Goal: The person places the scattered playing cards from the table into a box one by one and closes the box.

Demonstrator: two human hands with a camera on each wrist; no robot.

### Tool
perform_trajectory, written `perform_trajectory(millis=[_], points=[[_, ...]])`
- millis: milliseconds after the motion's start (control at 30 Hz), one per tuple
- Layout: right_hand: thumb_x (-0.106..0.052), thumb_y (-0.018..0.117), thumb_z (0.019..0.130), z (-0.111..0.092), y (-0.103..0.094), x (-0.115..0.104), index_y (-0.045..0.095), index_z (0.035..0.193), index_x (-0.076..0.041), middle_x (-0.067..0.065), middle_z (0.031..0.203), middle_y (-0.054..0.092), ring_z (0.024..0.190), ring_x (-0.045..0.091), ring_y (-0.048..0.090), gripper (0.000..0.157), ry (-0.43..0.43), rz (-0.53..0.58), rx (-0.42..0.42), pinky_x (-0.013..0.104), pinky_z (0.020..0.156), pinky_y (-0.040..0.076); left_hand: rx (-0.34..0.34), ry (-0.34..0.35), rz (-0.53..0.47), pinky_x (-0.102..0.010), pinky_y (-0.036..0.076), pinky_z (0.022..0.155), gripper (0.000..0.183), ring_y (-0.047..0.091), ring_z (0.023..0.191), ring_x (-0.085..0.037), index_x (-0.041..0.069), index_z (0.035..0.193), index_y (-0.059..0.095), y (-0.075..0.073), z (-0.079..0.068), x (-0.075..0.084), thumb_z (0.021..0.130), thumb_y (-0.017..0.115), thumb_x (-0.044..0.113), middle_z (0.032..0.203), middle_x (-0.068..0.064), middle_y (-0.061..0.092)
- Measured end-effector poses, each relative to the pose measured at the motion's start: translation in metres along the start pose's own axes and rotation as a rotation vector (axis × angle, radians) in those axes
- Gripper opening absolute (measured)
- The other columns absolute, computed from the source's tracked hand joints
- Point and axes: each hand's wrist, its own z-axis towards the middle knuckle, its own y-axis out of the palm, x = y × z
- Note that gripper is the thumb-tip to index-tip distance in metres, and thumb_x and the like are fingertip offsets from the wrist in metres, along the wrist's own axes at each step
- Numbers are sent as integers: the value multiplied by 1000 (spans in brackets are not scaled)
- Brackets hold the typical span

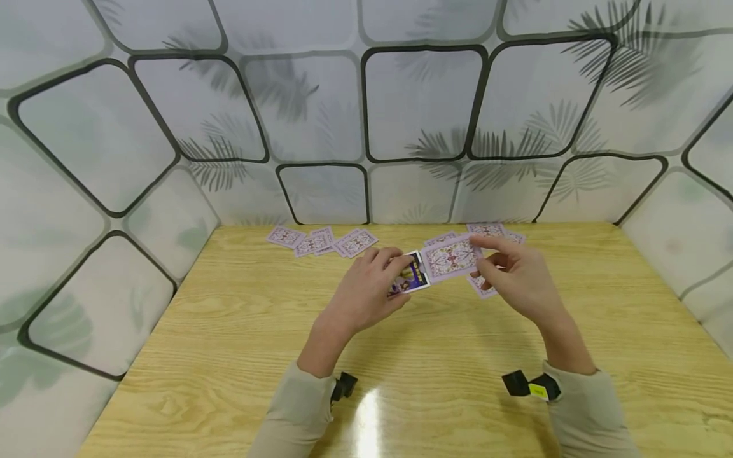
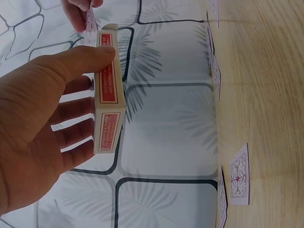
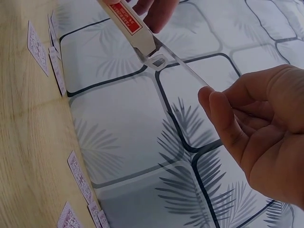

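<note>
My left hand (image 1: 366, 292) grips a small card box (image 1: 415, 278), its thumb along one narrow red-labelled side and its fingers behind, as the left wrist view shows. The box is held above the table with its open end toward the right. At that end my right hand (image 1: 522, 280) pinches a purple patterned playing card (image 1: 451, 259) by its far edge between thumb and index finger. In the right wrist view the card (image 3: 187, 72) appears edge-on, a thin line running from the box (image 3: 130, 26) mouth to the fingertips.
Several playing cards lie patterned side up along the back of the wooden table (image 1: 240, 356): one group (image 1: 356, 242) at the left, another (image 1: 485, 229) behind the right hand. A leaf-patterned wall covering (image 1: 321, 108) rises behind and at both sides.
</note>
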Motion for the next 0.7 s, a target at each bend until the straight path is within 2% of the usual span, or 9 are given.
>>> perform_trajectory(millis=[300,500,700], points=[[0,62,94,0,-1,0,64,129,0,19,88,73,59,11,65,34,4,-20,-51,25,45,48,-3,9,0,-44,50,93,59,55,114,-30,8,134,57,-1,0,1,85,79,32,130,-12,57],[1,61,95,1,0,0,60,133,2,18,87,72,62,10,66,38,12,6,-77,24,53,54,1,13,0,-44,50,95,60,55,115,-30,8,135,57,-1,1,1,85,79,33,131,-11,57],[0,61,96,-1,2,1,57,135,1,16,83,71,62,15,66,39,24,32,-97,25,56,55,5,9,8,-44,50,95,60,55,115,-30,8,134,57,-1,0,1,85,79,33,130,-11,57]])
